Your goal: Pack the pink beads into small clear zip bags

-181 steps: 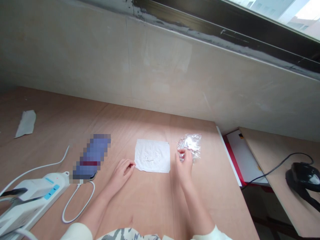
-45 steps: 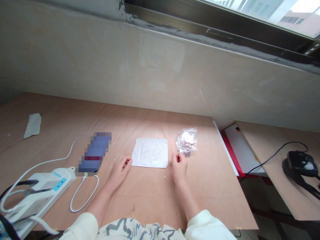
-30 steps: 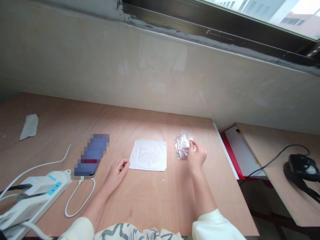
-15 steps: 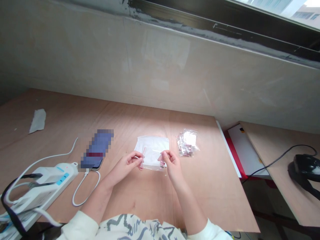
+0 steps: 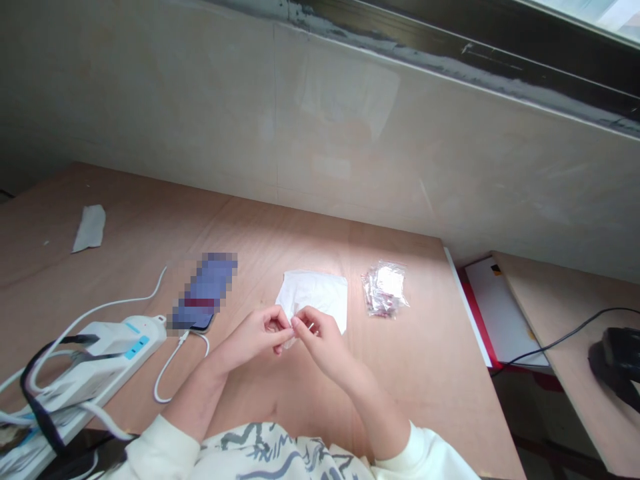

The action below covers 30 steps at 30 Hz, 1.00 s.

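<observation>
Phone (image 5: 206,288) and power strip (image 5: 131,363), left; clear packets (image 5: 385,291), heaped right; white sheet (image 5: 323,293), centre, long axis running left to right, near-left corner blocked by the hands. Left hand (image 5: 265,331) and right hand (image 5: 324,339): fingertips meet, pinching a clear plastic piece (image 5: 287,344) (mostly hidden) at that corner; its direction and long axis cannot be told.

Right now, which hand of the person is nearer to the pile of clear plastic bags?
Right. The right hand is to the left of the pile of clear plastic bags, apart from it; the left hand is farther left, beyond the right hand.
</observation>
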### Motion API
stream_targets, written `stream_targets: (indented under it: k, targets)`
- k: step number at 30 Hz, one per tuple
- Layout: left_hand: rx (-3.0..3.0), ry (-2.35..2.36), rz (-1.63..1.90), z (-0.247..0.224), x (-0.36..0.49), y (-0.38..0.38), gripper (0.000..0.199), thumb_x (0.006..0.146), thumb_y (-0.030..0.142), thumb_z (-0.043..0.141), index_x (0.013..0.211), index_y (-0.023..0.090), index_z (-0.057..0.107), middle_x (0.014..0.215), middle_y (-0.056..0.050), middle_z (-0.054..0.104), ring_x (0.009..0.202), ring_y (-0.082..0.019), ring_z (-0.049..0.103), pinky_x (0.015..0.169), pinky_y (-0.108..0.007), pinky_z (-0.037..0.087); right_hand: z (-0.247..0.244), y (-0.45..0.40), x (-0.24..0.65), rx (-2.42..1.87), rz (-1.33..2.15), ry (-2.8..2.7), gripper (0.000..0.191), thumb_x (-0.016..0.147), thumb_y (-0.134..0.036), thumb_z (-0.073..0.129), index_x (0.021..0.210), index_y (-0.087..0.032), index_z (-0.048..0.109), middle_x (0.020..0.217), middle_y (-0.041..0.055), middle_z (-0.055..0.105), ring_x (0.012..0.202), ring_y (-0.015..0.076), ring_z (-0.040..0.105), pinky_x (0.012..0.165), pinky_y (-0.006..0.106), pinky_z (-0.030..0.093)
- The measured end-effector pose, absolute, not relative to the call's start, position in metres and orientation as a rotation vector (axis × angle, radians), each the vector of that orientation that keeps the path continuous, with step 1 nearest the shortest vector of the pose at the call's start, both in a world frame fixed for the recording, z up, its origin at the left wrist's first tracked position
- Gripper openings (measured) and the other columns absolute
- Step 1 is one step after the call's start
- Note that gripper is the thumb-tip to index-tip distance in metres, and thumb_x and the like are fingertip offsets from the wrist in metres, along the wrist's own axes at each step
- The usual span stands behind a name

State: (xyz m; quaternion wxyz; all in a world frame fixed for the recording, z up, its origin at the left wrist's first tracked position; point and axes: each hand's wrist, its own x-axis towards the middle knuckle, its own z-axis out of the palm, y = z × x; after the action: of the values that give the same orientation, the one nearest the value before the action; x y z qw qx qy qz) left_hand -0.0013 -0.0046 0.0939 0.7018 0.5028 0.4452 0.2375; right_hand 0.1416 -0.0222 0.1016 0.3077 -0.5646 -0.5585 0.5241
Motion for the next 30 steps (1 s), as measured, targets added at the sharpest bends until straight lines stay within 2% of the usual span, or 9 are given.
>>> stream_targets:
  k: [6, 12, 16, 19, 22, 25, 28, 30]
  targets:
    - [1.075, 0.886, 0.556, 0.089, -0.004, -0.001, 0.019, 0.073, 0.032, 0.051, 0.065, 0.015, 0.047, 0.049, 0.005, 0.050, 0.045, -0.008, 0.049, 0.048, -0.024, 0.047, 0.094, -0.015, 0.148, -1.419, 1.560, -1.360, 0.017, 0.073, -0.028, 0.046, 0.061, -0.016, 0.046, 0.055, -0.0024, 0.047, 0.053, 0.0087, 0.041, 0.052, 0.021, 0.032]
    - [1.191, 1.126, 0.709, 0.082, -0.004, 0.007, 0.019, 0.073, 0.031, 0.049, 0.062, 0.016, 0.042, 0.053, 0.008, 0.042, 0.037, -0.005, 0.043, 0.037, -0.017, 0.039, 0.092, -0.012, 0.151, -1.674, 1.246, -1.354, 0.017, 0.067, -0.019, 0.045, 0.051, -0.017, 0.039, 0.047, -0.0048, 0.037, 0.047, 0.0075, 0.035, 0.045, 0.020, 0.027]
    - [1.424, 1.188, 0.693, 0.091, 0.005, 0.005, 0.017, 0.073, 0.027, 0.048, 0.061, 0.017, 0.042, 0.053, 0.007, 0.042, 0.043, -0.006, 0.041, 0.041, -0.017, 0.035, 0.087, -0.009, 0.143, -1.646, 1.282, -1.398, 0.005, 0.066, -0.021, 0.047, 0.066, -0.017, 0.049, 0.058, -0.0017, 0.049, 0.053, 0.0099, 0.043, 0.046, 0.021, 0.032]
    - [1.530, 1.138, 0.688, 0.095, 0.007, 0.003, 0.015, 0.074, 0.027, 0.048, 0.062, 0.017, 0.046, 0.058, 0.005, 0.046, 0.053, -0.008, 0.046, 0.050, -0.018, 0.037, 0.081, -0.006, 0.139, -1.542, 1.465, -1.275, 0.015, 0.067, -0.020, 0.044, 0.079, -0.017, 0.053, 0.061, -0.0007, 0.052, 0.051, 0.0102, 0.046, 0.040, 0.019, 0.033]
    - [1.436, 1.184, 0.682, 0.087, -0.004, 0.006, 0.017, 0.075, 0.034, 0.046, 0.077, 0.018, 0.050, 0.069, 0.002, 0.053, 0.059, -0.011, 0.050, 0.053, -0.020, 0.038, 0.079, -0.001, 0.142, -1.470, 1.550, -1.077, 0.017, 0.068, -0.022, 0.042, 0.078, -0.017, 0.054, 0.056, -0.0016, 0.050, 0.043, 0.0084, 0.042, 0.035, 0.019, 0.032]
    - [1.269, 1.287, 0.689, 0.068, -0.017, 0.011, 0.029, 0.076, 0.039, 0.044, 0.097, 0.018, 0.045, 0.078, -0.001, 0.056, 0.065, -0.013, 0.053, 0.057, -0.022, 0.041, 0.079, 0.004, 0.150, -1.323, 1.686, -0.999, 0.016, 0.068, -0.025, 0.047, 0.079, -0.016, 0.056, 0.056, -0.0019, 0.051, 0.042, 0.0070, 0.040, 0.038, 0.020, 0.034]
    - [1.162, 1.138, 0.586, 0.050, -0.022, 0.013, 0.029, 0.077, 0.042, 0.041, 0.085, 0.016, 0.050, 0.070, 0.000, 0.054, 0.058, -0.011, 0.052, 0.056, -0.023, 0.042, 0.074, 0.007, 0.154, -1.217, 1.813, -0.976, 0.018, 0.068, -0.028, 0.050, 0.082, -0.017, 0.055, 0.060, -0.0013, 0.054, 0.043, 0.0072, 0.043, 0.041, 0.022, 0.038]
    - [1.097, 1.065, 0.576, 0.042, -0.021, 0.014, 0.029, 0.077, 0.043, 0.042, 0.078, 0.015, 0.050, 0.063, 0.002, 0.050, 0.050, -0.009, 0.049, 0.050, -0.022, 0.041, 0.065, 0.007, 0.156, -1.287, 1.766, -0.925, 0.019, 0.068, -0.028, 0.051, 0.084, -0.018, 0.050, 0.057, -0.0029, 0.053, 0.041, 0.0077, 0.043, 0.040, 0.022, 0.038]
